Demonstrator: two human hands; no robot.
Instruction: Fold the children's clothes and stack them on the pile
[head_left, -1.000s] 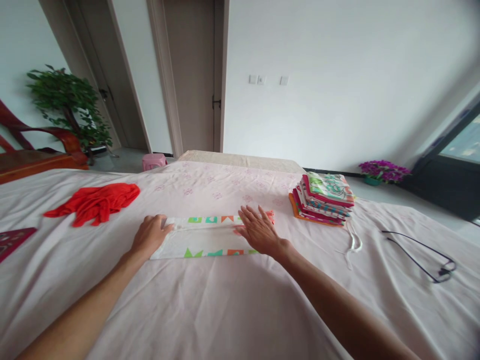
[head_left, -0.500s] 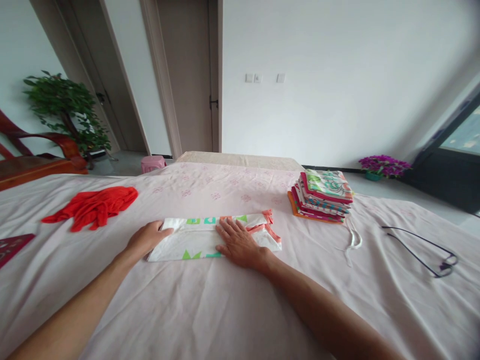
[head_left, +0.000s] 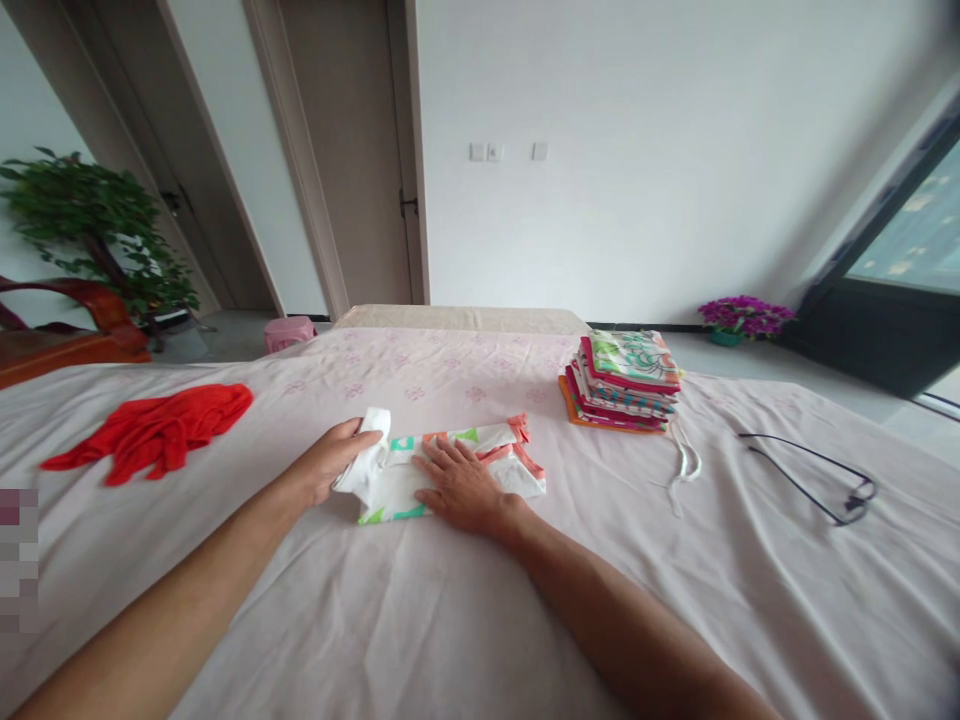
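A white shirt (head_left: 397, 488) with green, teal and orange print and coral trim lies folded into a long strip on the bedsheet. My left hand (head_left: 337, 458) pinches its left end, which is lifted and bending over toward the right. My right hand (head_left: 459, 487) rests flat on the middle of the strip, fingers spread, pressing it down. The coral-trimmed end sticks out to the right of that hand.
A stack of folded clothes (head_left: 624, 385) stands at the right, with white cords (head_left: 684, 455) beside it. Eyeglasses (head_left: 840, 480) lie farther right. A crumpled red garment (head_left: 161, 425) is on the left. The pale bedsheet (head_left: 300, 620) has wrinkles.
My left hand has raised the shirt's left end and moved it rightward, shortening the strip. My right hand stays flat on the cloth. The view has turned slightly right.
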